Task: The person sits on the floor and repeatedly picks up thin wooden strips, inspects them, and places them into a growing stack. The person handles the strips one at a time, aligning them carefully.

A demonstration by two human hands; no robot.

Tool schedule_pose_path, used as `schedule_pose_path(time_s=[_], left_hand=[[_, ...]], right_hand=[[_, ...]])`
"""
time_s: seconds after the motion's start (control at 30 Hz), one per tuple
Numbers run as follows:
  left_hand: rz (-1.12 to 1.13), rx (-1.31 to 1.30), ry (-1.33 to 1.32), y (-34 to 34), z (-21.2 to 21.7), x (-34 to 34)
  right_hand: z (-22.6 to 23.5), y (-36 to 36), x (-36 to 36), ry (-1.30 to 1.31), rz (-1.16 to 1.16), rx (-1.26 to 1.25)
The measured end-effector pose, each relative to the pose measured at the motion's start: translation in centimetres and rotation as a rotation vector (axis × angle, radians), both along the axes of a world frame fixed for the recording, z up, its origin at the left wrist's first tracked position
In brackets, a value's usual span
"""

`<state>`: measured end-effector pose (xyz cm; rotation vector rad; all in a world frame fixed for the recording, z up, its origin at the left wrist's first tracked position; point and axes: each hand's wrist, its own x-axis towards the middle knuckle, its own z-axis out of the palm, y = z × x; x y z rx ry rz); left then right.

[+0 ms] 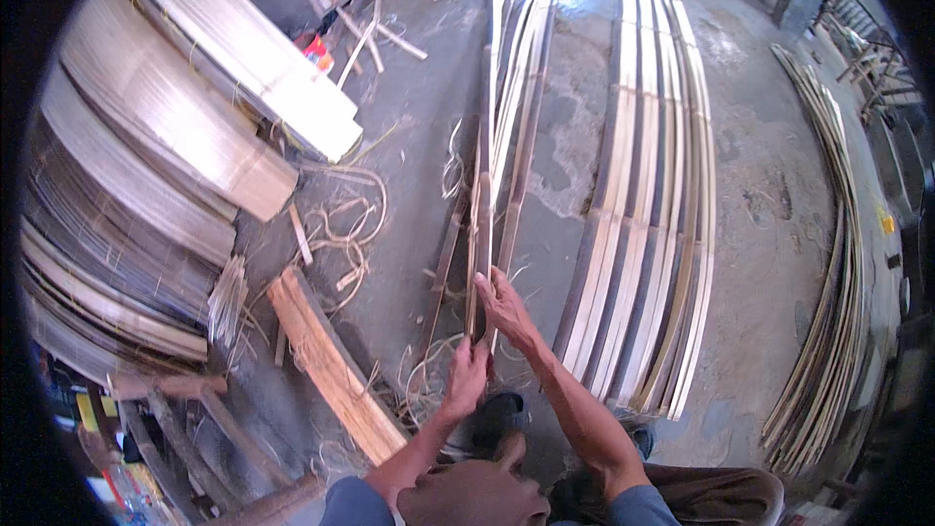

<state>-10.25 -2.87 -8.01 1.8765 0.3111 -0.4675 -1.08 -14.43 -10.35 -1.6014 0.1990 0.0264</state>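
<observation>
Long split bamboo strips (484,205) run away from me along the floor, their near ends gathered between my hands. My left hand (467,376) is closed around the near end of the bunch, low down in front of my knees. Slightly farther along and to the right, my right hand (503,308) is closed on the same strips, its thumb pointing up along them. Whether each hand grips one strip or several is hidden by the fingers. Beyond my hands the pale and dark strips fan apart.
A row of wider bamboo strips (638,175) lies to the right, and a bundle of thin strips (838,234) curves beyond it. Tied stacks of slats (175,97) fill the left. Nearer are a thick wooden plank (321,360), curled shavings (355,209) and a wooden frame (195,419).
</observation>
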Motion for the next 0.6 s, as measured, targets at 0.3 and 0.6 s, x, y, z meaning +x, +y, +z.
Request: schedule_pose_path(time_s=[0.3, 0.6], left_hand=[[0.127, -0.162, -0.482, -3.4, 4.3, -3.5], [0.079, -0.184, -0.412, -4.5, 4.7, -3.0]], right_hand=[[11.4, 0.9, -1.4, 0.041, -0.041, 0.167], [9.2, -0.4, -1.6, 0.048, -0.15, 0.236]])
